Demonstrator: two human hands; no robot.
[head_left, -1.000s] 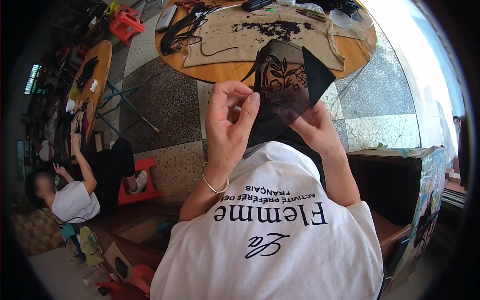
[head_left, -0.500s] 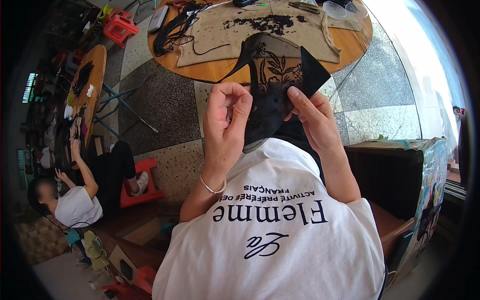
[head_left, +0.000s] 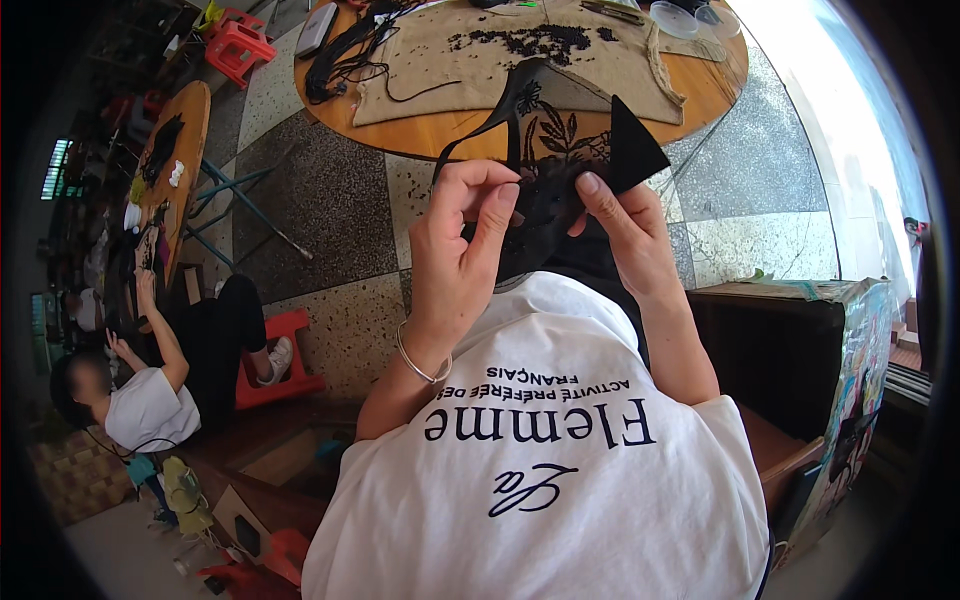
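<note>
A sheer black fabric piece [head_left: 556, 134] with floral embroidery and solid black edging is held up in front of my shirt. My right hand [head_left: 636, 232] grips its lower right part, thumb on top and fingers behind. My left hand [head_left: 462, 250] is closed in a pinch at the fabric's left side, thumb and index fingertips together. Whatever lies between those fingertips is too small or hidden to make out. From the fabric's upper left a narrow black band [head_left: 446, 150] curves down behind my left fingers. The fabric's lower part is bunched and dark.
Ahead stands a round wooden table [head_left: 400, 136] with a beige cloth [head_left: 420, 100], scattered small black beads [head_left: 540, 42], black cords [head_left: 345, 60] and clear round lids [head_left: 672, 18]. A dark open box [head_left: 760, 350] is at my right. Another person [head_left: 150, 400] sits at the left beside a second table [head_left: 196, 130].
My left hand has moved slightly right, its pinched fingertips now in front of the fabric. The fabric has tilted and bunched a little, its lower edge drawn up.
</note>
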